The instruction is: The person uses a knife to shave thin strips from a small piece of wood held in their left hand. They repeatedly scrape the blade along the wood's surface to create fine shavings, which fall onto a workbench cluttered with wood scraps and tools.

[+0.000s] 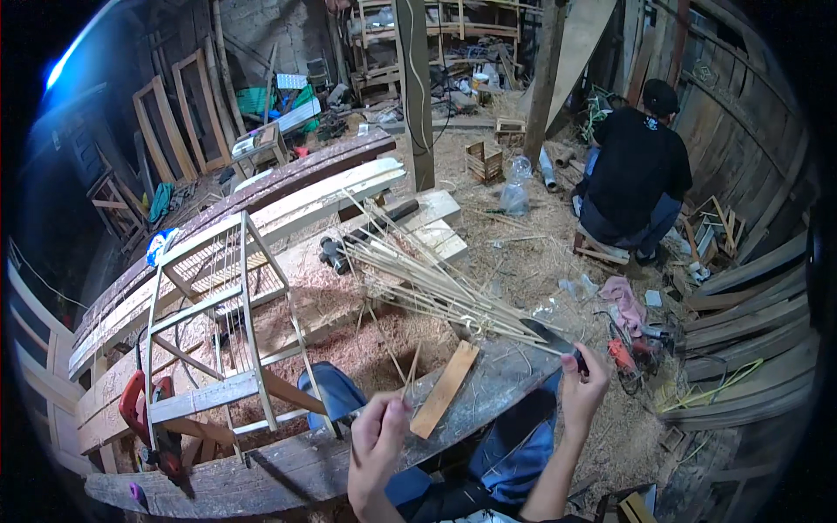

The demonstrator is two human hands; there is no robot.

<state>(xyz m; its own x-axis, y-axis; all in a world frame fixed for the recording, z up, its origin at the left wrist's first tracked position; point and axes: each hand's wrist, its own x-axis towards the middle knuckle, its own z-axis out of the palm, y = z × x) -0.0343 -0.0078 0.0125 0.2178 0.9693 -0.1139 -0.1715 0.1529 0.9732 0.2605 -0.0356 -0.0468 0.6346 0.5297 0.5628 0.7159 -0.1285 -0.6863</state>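
My left hand (380, 427) is closed on thin wooden sticks (413, 366) that rise from it, at the lower middle. My right hand (582, 388) grips a knife (547, 338) with a wide dark blade pointing up-left, over the end of a bundle of pale thin strips (436, 288). A short flat wooden piece (445, 388) lies on the weathered plank (266, 475) between my hands, above my blue-clad legs. A small slatted wooden frame (205, 388) stands at the left, beside a red power tool (132, 405). A black hammer-like tool (334, 254) lies beyond the strips.
A person (636, 174) in black squats at the upper right beside a plank wall. A wooden post (414, 96) rises at the back middle. A red power tool (621, 353) and pink cloth (623, 301) lie on the shaving-strewn floor at right. Long boards (314, 209) lie at left.
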